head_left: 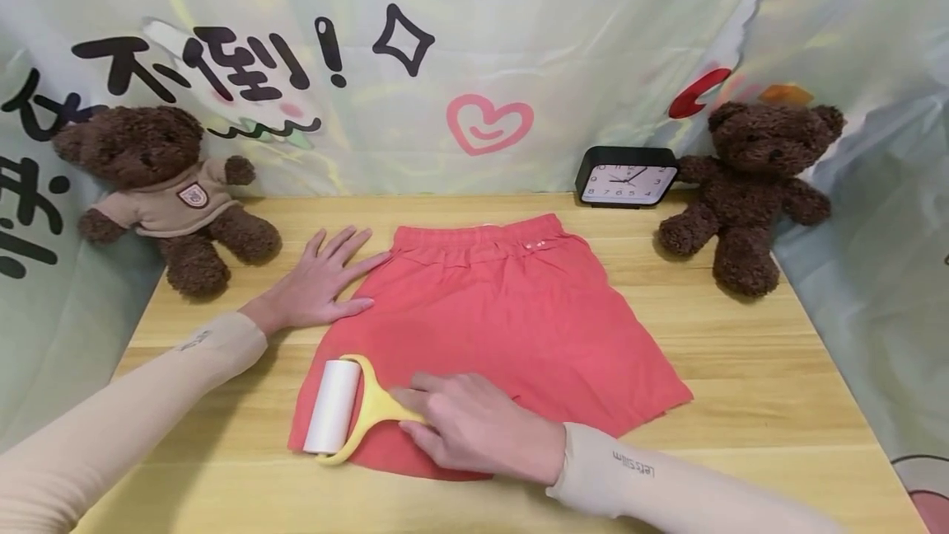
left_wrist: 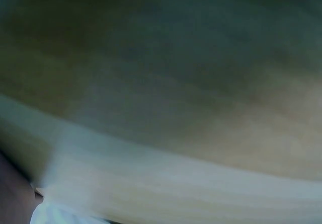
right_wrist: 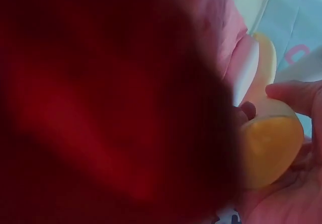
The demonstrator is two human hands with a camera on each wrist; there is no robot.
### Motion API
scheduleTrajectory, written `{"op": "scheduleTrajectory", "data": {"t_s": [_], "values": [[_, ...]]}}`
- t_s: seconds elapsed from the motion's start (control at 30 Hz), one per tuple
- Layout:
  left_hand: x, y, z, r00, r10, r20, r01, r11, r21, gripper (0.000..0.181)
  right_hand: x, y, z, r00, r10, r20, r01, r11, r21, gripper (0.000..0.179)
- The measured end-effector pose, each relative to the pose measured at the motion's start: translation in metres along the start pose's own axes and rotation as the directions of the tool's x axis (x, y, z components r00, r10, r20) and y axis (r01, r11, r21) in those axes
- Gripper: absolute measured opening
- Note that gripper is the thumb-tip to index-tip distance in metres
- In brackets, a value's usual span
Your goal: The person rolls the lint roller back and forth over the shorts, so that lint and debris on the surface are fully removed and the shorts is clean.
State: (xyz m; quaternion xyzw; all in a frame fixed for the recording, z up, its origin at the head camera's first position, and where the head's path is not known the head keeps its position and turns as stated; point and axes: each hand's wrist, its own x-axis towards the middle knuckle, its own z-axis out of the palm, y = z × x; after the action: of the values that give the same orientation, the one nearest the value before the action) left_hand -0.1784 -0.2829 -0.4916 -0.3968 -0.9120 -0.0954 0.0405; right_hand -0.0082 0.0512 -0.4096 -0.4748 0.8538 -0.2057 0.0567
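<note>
A coral-red garment [head_left: 474, 320], a skirt or shorts with a gathered waistband, lies flat on the wooden table [head_left: 749, 361]. My left hand [head_left: 315, 283] rests at its upper left side with fingers spread, the thumb and a fingertip touching the cloth. In my right hand [head_left: 474, 423] I grip the yellow handle of a lint roller [head_left: 331, 406]; its white roll lies over the garment's lower left corner. The right wrist view shows the handle's rounded yellow end [right_wrist: 271, 146] in the palm, with red cloth blocking much of the picture. The left wrist view is too blurred to show the hand.
At the back left sits a brown teddy bear [head_left: 174, 196] in a beige shirt. A black clock [head_left: 628, 177] stands at the back right, beside a second teddy bear [head_left: 756, 188]. A printed cloth [head_left: 511, 39] hangs behind the table.
</note>
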Motion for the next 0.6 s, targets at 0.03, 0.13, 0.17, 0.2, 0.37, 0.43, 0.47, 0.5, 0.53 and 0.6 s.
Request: {"op": "scheduleTrajectory", "data": {"t_s": [0.03, 0.13, 0.17, 0.2, 0.37, 0.43, 0.47, 0.5, 0.53, 0.6], "values": [[0.000, 0.000, 0.000, 1.000, 0.000, 0.000, 0.000, 1.000, 0.001, 0.080, -0.003, 0.002, -0.002, 1.000, 0.002, 0.008, -0.002, 1.000, 0.005, 0.042], [0.000, 0.000, 0.001, 1.000, 0.000, 0.005, 0.000, 1.000, 0.007, 0.081, -0.012, 0.009, -0.008, 0.999, 0.000, 0.033, 0.000, 1.000, 0.028, 0.038], [-0.001, 0.000, 0.001, 1.000, 0.000, 0.007, 0.000, 1.000, 0.009, 0.081, -0.015, 0.011, -0.010, 0.999, -0.002, 0.038, 0.001, 0.999, 0.036, 0.036], [-0.001, -0.001, 0.002, 1.000, 0.001, 0.007, -0.001, 1.000, 0.008, 0.081, -0.018, 0.013, -0.013, 0.999, -0.003, 0.043, 0.001, 0.999, 0.041, 0.033], [0.000, -0.002, 0.000, 1.000, 0.006, -0.002, -0.006, 1.000, 0.014, 0.082, -0.030, 0.020, -0.019, 0.999, -0.012, 0.045, 0.010, 0.999, 0.050, 0.030], [0.000, -0.002, 0.000, 1.000, 0.009, 0.000, -0.009, 1.000, 0.014, 0.082, -0.034, 0.022, -0.021, 0.999, -0.013, 0.043, 0.010, 0.998, 0.054, 0.029], [0.000, -0.002, 0.000, 1.000, 0.010, 0.002, -0.010, 1.000, 0.013, 0.082, -0.037, 0.023, -0.022, 0.999, -0.013, 0.042, 0.011, 0.998, 0.055, 0.029], [0.000, -0.002, 0.000, 1.000, 0.011, 0.004, -0.011, 1.000, 0.009, 0.082, -0.039, 0.025, -0.023, 0.999, -0.013, 0.040, 0.011, 0.998, 0.056, 0.030], [0.000, -0.002, 0.000, 1.000, 0.011, 0.006, -0.011, 1.000, 0.005, 0.082, -0.041, 0.026, -0.024, 0.999, -0.014, 0.038, 0.012, 0.998, 0.058, 0.031], [0.000, -0.001, -0.001, 1.000, 0.009, 0.009, -0.009, 1.000, -0.001, 0.082, -0.046, 0.028, -0.026, 0.999, -0.018, 0.034, 0.016, 0.998, 0.058, 0.033]]}}
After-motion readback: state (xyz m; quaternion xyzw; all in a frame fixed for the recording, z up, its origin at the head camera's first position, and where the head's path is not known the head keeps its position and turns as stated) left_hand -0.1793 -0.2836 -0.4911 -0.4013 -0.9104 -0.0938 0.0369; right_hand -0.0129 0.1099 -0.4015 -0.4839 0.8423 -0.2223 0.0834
